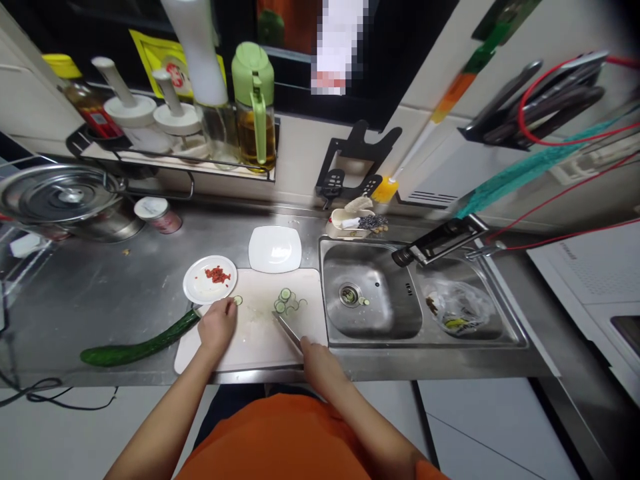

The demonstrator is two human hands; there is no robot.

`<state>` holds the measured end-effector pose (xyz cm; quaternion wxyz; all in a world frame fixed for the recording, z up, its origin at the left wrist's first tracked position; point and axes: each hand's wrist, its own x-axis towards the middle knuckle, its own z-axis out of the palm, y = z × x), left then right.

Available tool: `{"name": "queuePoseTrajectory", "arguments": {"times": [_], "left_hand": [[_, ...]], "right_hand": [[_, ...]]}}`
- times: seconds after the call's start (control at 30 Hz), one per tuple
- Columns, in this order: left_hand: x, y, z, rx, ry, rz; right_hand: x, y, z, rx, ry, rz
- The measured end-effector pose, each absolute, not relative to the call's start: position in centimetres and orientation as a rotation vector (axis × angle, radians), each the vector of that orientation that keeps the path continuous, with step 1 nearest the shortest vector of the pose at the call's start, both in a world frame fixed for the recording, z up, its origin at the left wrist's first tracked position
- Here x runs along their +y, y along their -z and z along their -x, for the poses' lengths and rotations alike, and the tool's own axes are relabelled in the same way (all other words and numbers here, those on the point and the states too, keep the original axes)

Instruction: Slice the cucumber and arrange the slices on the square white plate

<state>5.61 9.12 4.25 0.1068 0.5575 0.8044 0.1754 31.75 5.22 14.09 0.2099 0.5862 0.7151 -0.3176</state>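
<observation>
My right hand (323, 367) is closed around the handle of a kitchen knife (287, 327). Its blade reaches over the pale cutting board (255, 353), with the tip close to several thin cucumber slices (286, 301). On the board's left side, my left hand (218, 327) has its fingers drawn together at a single cucumber slice (239, 301), apparently pinching it. A long green cucumber (145, 347) lies with its cut end beside that hand and the rest on the counter. Just behind the left hand, a white plate (193, 293) holds small chopped red pieces (218, 275).
An empty-looking white dish (275, 248) touches the board's back edge. To the right is a steel sink (390, 320) with a black faucet (425, 243) and a plastic bag (465, 307). A lidded pot (70, 200) and a condiment rack (200, 167) stand at the back left.
</observation>
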Motion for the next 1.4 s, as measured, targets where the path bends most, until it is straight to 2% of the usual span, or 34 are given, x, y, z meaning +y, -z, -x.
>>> {"name": "queuePoseTrajectory", "arguments": {"times": [0.1,0.2,0.4,0.63,0.83,1.1,1.4], "left_hand": [[9.1,-4.2,-6.1,2.319,-0.627,-1.731],[9.7,-4.4,-8.0,2.062,-0.729,-1.83],[11.0,-4.1,-13.0,1.757,-0.605,-1.891],[11.1,-3.4,-13.9,1.768,-0.567,-1.845],[11.5,-4.7,-14.4,1.758,-0.57,-1.741],[10.0,-5.4,-11.4,1.954,-0.575,-1.47],[8.6,-4.0,-10.0,1.927,-0.714,-1.719]], "right_hand": [[5.1,-14.3,-31.9,1.984,0.881,-1.613],[5.0,-14.5,-32.1,1.994,0.876,-1.602],[4.3,-15.1,-32.8,1.987,0.844,-1.636],[3.5,-15.2,-33.7,1.925,0.849,-1.692],[3.3,-14.8,-33.9,1.919,0.865,-1.714],[3.7,-14.3,-33.3,1.951,0.874,-1.683],[4.9,-14.3,-31.7,1.992,0.871,-1.606]]}}
